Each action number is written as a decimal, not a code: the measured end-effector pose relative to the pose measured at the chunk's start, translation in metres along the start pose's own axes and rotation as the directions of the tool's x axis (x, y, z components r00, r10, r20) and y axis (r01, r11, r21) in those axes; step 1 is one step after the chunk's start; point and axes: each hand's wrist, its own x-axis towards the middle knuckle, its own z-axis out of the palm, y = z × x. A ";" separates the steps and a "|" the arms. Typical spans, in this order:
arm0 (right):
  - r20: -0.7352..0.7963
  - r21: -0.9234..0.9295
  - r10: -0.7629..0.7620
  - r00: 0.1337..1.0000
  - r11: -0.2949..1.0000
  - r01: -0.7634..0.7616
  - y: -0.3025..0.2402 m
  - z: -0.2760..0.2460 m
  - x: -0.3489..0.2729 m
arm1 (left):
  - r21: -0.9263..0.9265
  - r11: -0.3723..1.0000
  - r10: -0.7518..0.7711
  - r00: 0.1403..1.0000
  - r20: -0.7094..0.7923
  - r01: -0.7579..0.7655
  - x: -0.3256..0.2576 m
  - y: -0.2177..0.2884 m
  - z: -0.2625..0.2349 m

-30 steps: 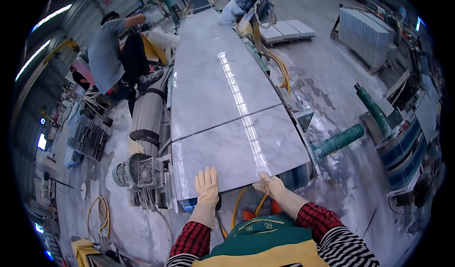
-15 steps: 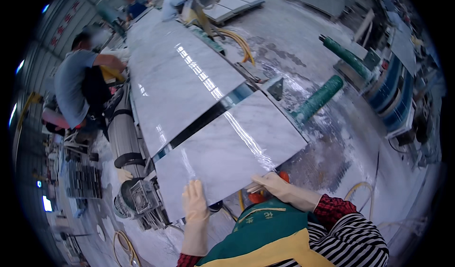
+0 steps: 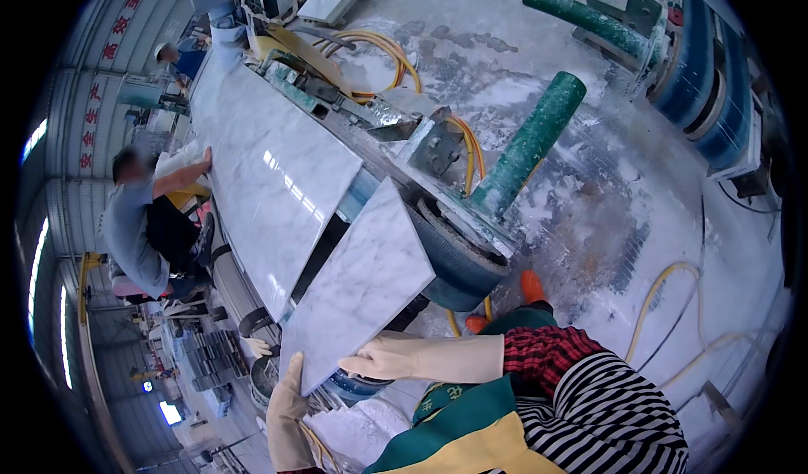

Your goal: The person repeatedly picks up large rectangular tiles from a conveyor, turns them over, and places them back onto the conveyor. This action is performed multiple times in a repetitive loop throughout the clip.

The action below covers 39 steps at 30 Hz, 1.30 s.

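A polished white marble slab with grey veins [image 3: 362, 285] lies askew and looks tilted over the near end of the belt conveyor [image 3: 454, 259]. My left hand [image 3: 290, 394], in a cream rubber glove, grips its near left corner. My right hand [image 3: 383, 358], gloved alike, holds the near edge, thumb on top and fingers hidden beneath. Beyond a dark wedge-shaped gap rests a longer marble slab [image 3: 261, 154], flat on the conveyor.
A co-worker [image 3: 139, 222] at the left reaches to the long slab's edge; another person [image 3: 181, 58] is farther back. A green roller [image 3: 534, 142] juts out at the right. Yellow hoses [image 3: 387, 49] lie on the wet floor. Blue-belted machinery [image 3: 707, 79] stands far right.
The near slab has turned and shifted left, away from its square place behind the long slab. My left hand has gone from lying flat to gripping the corner; my right hand has moved left.
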 end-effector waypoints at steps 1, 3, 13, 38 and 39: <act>-0.015 -0.013 -0.010 1.000 1.000 0.009 0.000 0.000 0.000 | 0.073 0.997 -0.007 1.000 0.019 0.005 0.001 0.002 -0.003; -0.043 -0.051 -0.039 0.998 0.998 0.036 -0.002 -0.001 0.002 | 0.149 0.989 -0.004 0.999 0.036 -0.002 0.004 0.001 -0.008; -0.049 -0.374 -0.280 0.959 0.895 0.243 0.019 0.010 0.003 | 0.110 0.993 0.038 0.999 0.028 -0.041 0.003 -0.004 -0.006; -0.654 -0.001 0.093 0.750 0.992 -0.124 0.009 0.027 -0.052 | -0.105 0.916 0.257 0.768 -0.587 -0.386 -0.025 0.029 0.068; -0.702 0.000 0.093 0.706 0.991 -0.131 0.006 0.031 -0.048 | -0.139 0.914 0.231 0.770 -0.594 -0.381 -0.020 0.031 0.072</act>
